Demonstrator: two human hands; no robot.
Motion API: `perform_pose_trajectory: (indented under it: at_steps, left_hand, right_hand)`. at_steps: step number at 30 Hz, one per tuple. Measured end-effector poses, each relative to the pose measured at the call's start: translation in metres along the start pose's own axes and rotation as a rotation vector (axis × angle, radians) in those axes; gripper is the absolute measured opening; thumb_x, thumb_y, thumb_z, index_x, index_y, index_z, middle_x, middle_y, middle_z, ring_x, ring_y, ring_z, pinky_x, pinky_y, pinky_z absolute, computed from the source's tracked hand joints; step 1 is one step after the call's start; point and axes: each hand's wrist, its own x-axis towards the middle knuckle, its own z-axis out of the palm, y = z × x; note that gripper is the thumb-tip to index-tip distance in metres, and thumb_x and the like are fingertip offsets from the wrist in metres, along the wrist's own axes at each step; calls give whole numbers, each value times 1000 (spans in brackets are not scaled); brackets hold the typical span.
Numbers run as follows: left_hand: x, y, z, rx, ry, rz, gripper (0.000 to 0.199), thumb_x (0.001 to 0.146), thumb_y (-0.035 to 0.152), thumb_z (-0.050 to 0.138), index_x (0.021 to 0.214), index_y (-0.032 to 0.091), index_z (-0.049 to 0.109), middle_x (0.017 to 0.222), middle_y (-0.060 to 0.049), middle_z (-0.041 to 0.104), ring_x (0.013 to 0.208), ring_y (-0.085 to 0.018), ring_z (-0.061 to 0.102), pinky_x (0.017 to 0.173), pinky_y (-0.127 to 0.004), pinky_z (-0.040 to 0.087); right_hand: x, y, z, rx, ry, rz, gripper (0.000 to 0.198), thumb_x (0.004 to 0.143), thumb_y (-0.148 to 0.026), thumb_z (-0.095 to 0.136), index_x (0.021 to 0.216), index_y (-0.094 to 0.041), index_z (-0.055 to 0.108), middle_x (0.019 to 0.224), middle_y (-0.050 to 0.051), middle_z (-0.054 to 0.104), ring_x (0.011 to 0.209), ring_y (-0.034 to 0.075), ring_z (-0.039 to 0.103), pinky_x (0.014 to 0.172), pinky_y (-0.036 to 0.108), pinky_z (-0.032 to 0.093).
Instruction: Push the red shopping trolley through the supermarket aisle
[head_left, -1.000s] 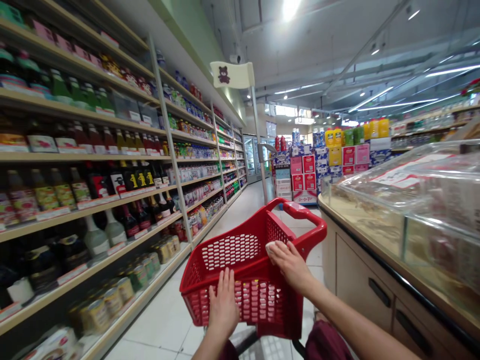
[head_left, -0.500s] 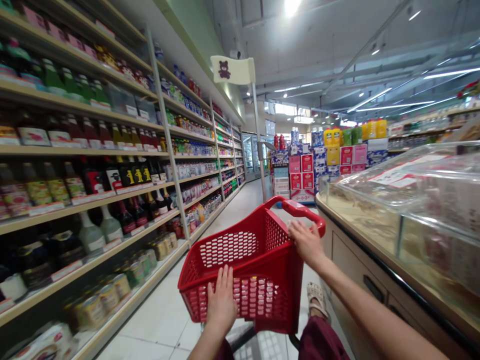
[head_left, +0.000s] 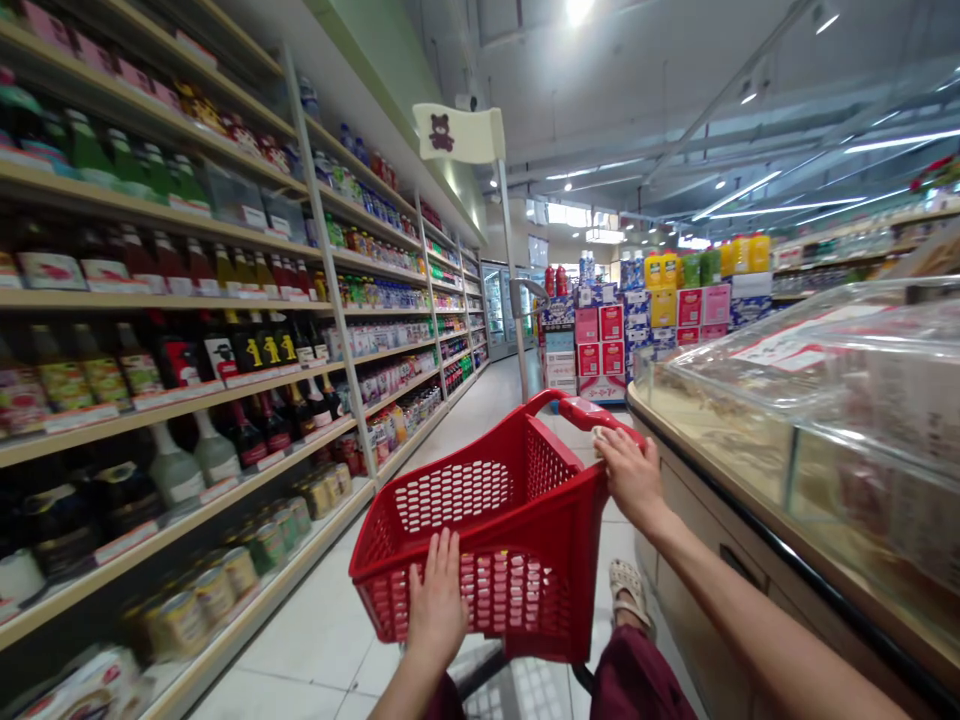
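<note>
A red plastic shopping cart (head_left: 480, 500) with honeycomb holes in its walls stands turned sideways in front of me; no goods show in its basket. My left hand (head_left: 439, 600) lies on the near side wall, fingers stretched up to the rim. At the right end, my right hand (head_left: 631, 478) is closed round the end of the red handle (head_left: 592, 412), its fingers partly hidden. A small whitish patch shows at those fingertips, too small to name. Behind the handle rises a metal pole (head_left: 510, 240) carrying a cream flag (head_left: 459, 134) with a brown bear.
Shelves of bottles and cans (head_left: 172, 380) line the left side. To the right runs a counter (head_left: 720, 560) with clear plastic covers (head_left: 847, 350). Stacked boxes and yellow jugs (head_left: 664, 285) stand ahead. My shoe (head_left: 630, 590) is on the tiled floor right of the cart.
My right hand has shifted right along the cart's edge and curled round the handle end. My left hand stays on the side wall. The view has moved slightly.
</note>
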Motion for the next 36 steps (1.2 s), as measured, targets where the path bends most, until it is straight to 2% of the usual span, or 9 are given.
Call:
perform_pose_trajectory:
  at_steps: [4, 8, 15, 20, 22, 27, 29, 33, 36]
  left_hand:
    - [1, 2, 4, -6, 23, -17, 76, 64, 15, 36, 135, 15, 8, 144, -4, 7, 132, -20, 1, 103, -46, 17]
    - [1, 1, 4, 2, 15, -5, 77, 63, 14, 37, 135, 16, 9, 144, -3, 8, 132, -20, 1, 103, -46, 17]
    - [1, 0, 3, 16, 40, 9, 77, 63, 15, 37, 135, 14, 10, 144, -4, 9, 132, -21, 5, 101, -47, 20]
    - [1, -2, 7, 21, 62, 12, 77, 61, 13, 36, 135, 14, 12, 144, -4, 10, 132, -21, 6, 101, -48, 20]
    - [1, -2, 8, 18, 60, 16, 77, 61, 13, 35, 135, 15, 13, 144, -4, 12, 132, -20, 7, 101, -48, 20]
    - [0, 1, 2, 1, 43, -1, 78, 61, 15, 37, 135, 13, 11, 144, -5, 9, 132, -22, 4, 102, -49, 18]
    - [0, 2, -2, -19, 12, -14, 79, 61, 15, 37, 135, 13, 11, 144, -5, 9, 132, -22, 4, 102, -50, 17]
    - [2, -1, -7, -69, -48, 3, 79, 59, 14, 37, 135, 16, 12, 144, -3, 10, 132, -21, 5, 103, -50, 13]
    - [2, -3, -9, -106, -56, 14, 79, 59, 13, 36, 135, 15, 13, 144, -2, 10, 132, -20, 5, 104, -50, 11]
  right_hand:
    - [-56, -12, 13, 76, 84, -150, 40, 79, -6, 35, 107, -21, 58, 121, 3, 53, 117, 20, 41, 100, 40, 21]
    - [-116, -29, 27, 116, 99, -225, 41, 78, -3, 33, 99, -23, 61, 111, 2, 60, 105, 17, 53, 101, 38, 20]
    - [-68, -7, 12, 119, 343, -24, 38, 81, -9, 35, 113, -20, 53, 125, 8, 49, 120, 20, 38, 101, 47, 18]
    - [-118, -26, 39, 66, 146, -334, 45, 76, -1, 34, 109, -23, 56, 115, 1, 58, 109, 16, 50, 104, 36, 15]
    - [-118, -32, 38, 74, 149, -339, 44, 75, -2, 34, 107, -22, 57, 114, 2, 58, 109, 16, 50, 104, 37, 15]
    - [-66, -45, 18, 173, 279, -192, 43, 78, -4, 34, 114, -18, 53, 123, 7, 51, 121, 21, 36, 101, 44, 18]
    - [-68, -56, 24, 174, 244, -245, 44, 77, -4, 34, 114, -19, 53, 122, 5, 52, 120, 20, 38, 102, 42, 17]
    - [-100, -79, 42, 171, 105, -491, 44, 75, -4, 37, 111, -22, 55, 114, 0, 59, 110, 14, 47, 104, 34, 14]
    - [-95, -85, 40, 181, 107, -477, 43, 78, -6, 36, 115, -22, 52, 119, 0, 55, 116, 16, 41, 104, 36, 13]
